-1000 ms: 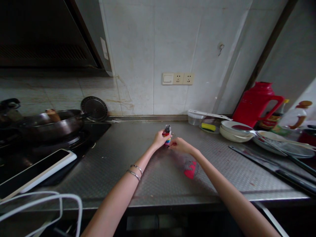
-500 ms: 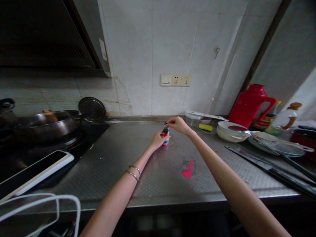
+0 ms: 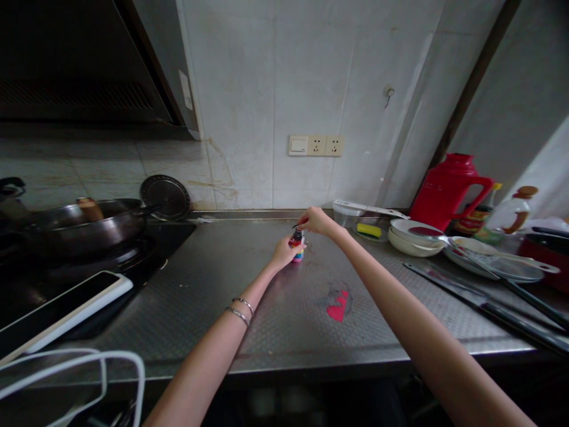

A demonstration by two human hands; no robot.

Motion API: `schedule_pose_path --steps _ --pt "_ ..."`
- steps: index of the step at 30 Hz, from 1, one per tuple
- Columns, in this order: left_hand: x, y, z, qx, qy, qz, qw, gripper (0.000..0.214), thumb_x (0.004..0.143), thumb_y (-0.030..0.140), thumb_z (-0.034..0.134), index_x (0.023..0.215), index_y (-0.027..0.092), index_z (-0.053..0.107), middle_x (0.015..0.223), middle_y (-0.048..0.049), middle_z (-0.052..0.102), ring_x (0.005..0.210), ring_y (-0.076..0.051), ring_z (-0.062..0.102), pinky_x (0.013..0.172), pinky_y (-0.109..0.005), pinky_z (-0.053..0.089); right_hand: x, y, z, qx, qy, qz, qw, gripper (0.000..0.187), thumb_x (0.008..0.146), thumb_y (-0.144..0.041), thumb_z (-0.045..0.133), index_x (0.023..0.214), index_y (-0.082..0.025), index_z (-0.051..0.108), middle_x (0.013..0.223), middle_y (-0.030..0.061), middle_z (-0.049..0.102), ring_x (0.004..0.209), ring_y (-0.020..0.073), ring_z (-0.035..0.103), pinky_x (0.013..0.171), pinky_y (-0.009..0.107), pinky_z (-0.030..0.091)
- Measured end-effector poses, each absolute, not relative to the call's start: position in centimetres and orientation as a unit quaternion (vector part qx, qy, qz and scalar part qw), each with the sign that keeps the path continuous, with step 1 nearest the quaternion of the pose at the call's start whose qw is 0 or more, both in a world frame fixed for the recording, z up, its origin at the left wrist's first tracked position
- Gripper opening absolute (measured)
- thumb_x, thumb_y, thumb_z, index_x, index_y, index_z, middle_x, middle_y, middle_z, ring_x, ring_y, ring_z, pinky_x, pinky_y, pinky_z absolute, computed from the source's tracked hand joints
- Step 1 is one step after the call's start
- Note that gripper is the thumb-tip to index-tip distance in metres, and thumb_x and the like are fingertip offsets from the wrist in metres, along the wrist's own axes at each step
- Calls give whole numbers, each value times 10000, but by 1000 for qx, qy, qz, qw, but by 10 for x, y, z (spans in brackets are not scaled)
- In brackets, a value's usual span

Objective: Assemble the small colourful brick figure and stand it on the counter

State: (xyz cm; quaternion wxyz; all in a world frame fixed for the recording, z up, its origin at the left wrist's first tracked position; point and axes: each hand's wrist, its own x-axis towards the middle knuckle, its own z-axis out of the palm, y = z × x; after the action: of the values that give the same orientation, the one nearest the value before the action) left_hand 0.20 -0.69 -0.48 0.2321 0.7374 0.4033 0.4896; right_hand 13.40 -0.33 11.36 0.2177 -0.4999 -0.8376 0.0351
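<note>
A small bottle [image 3: 297, 246] with bands of red, blue and pink stands upright on the steel counter [image 3: 249, 296]. My left hand [image 3: 283, 252] is wrapped round its body from the left. My right hand [image 3: 313, 220] hovers just above the bottle's top, fingers pinched on a small dark piece I cannot make out. Two bangles circle my left wrist.
A red patch [image 3: 338, 308] marks the counter in front of the bottle. Left: a wok [image 3: 84, 222] on the hob, a round lid [image 3: 165, 197], a phone [image 3: 62, 308] and white cable [image 3: 89, 362]. Right: a red jug [image 3: 447, 190], stacked plates [image 3: 411, 234], a sponge [image 3: 368, 229] and long utensils [image 3: 489, 296].
My right hand rose from beside the bottle's base to just above its top and now pinches something small there. My left hand kept its hold on the bottle.
</note>
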Motion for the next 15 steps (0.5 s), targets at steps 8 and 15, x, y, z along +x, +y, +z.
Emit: schedule_pose_path --steps 8,15 --pt "2 -6 -5 736 405 489 233 278 672 335 626 874 144 625 788 -62 637 700 -144 557 668 -269 417 136 -16 117 -497 -820 66 275 256 711 -260 515 777 -101 704 603 33 635 481 90 505 490 185 362" --pt "2 -8 -3 739 410 486 224 252 675 316 619 863 148 625 796 -51 640 701 -137 556 662 -260 414 144 -24 109 -480 -793 46 372 341 779 -357 458 766 -108 690 638 21 628 579 112 529 561 197 365"
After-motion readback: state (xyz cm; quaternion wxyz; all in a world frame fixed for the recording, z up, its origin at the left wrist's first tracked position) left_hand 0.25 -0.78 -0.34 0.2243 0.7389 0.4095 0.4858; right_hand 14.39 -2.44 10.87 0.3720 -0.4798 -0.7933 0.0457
